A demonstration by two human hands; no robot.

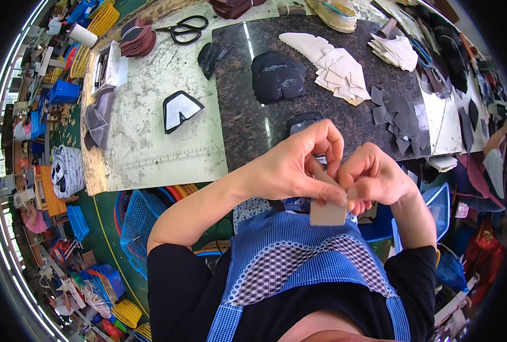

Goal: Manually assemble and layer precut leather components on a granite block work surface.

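Both hands met just above the apron (299,245), w/ a small beige piece (328,213) between them. Left hand (290,165) pinched its top edge, thumb & forefinger closed on it; right hand (373,176) was curled shut beside it, fingertips touching the same edge. To do it well: prob. keep the pinch firm & work the edge evenly. Piece looked flat, squarish, pale tan, hanging below the fingers.

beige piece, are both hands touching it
Touching. The head view shows the left hand and right hand pinching the top edge of the beige piece.
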